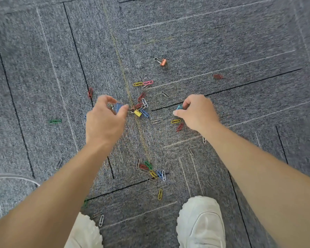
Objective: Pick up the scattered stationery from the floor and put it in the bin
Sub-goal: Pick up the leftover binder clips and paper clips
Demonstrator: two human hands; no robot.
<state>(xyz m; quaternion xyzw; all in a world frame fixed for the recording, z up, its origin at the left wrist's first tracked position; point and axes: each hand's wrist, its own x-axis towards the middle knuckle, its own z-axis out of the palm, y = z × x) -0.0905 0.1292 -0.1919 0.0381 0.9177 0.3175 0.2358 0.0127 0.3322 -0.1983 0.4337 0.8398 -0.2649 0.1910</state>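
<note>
You are holding both bare arms out, forward and down, wrists apart; your left grip (106, 120) is pinching a blue binder clip (117, 107) between thumb and curled fingers, your right grip (198, 112) is pinching a teal clip (179, 106).

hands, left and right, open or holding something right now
Left hand: pinches a blue binder clip.
Right hand: pinches a teal clip.

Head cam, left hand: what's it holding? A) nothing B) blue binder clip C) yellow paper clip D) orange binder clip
B: the left hand pinches a blue binder clip in its fingers; the orange binder clip lies apart, untouched.
</note>
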